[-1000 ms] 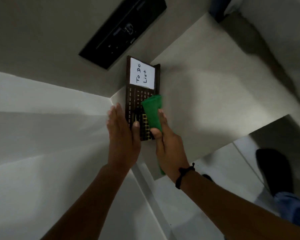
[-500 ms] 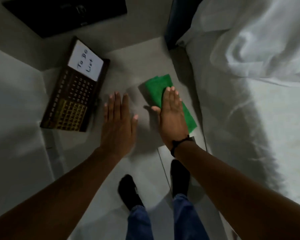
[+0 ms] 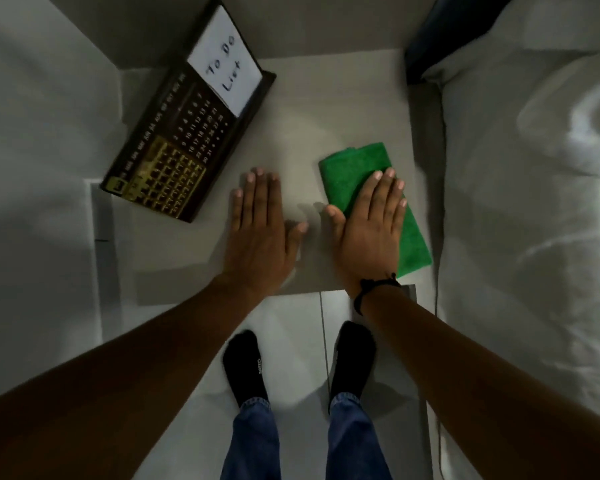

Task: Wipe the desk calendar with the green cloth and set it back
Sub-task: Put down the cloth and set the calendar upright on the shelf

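The dark desk calendar (image 3: 184,140) with gold grid and a white "To Do List" note lies at the back left of the small grey table (image 3: 326,109), touched by neither hand. The folded green cloth (image 3: 357,168) lies flat at the table's right side. My right hand (image 3: 371,230) rests flat, palm down, on the cloth's near half, fingers straight. My left hand (image 3: 260,230) lies flat on the bare tabletop between calendar and cloth, fingers extended, holding nothing.
A bed with white sheets (image 3: 534,202) borders the table on the right, with a dark headboard (image 3: 430,36) at the back. White walls close in the left side. Below the table edge are my feet in black socks (image 3: 246,362) on a pale floor.
One second ago my hands were on the calendar, the right wiping it with the cloth. Both hands then left it; the cloth now lies on the table under my flat right hand.
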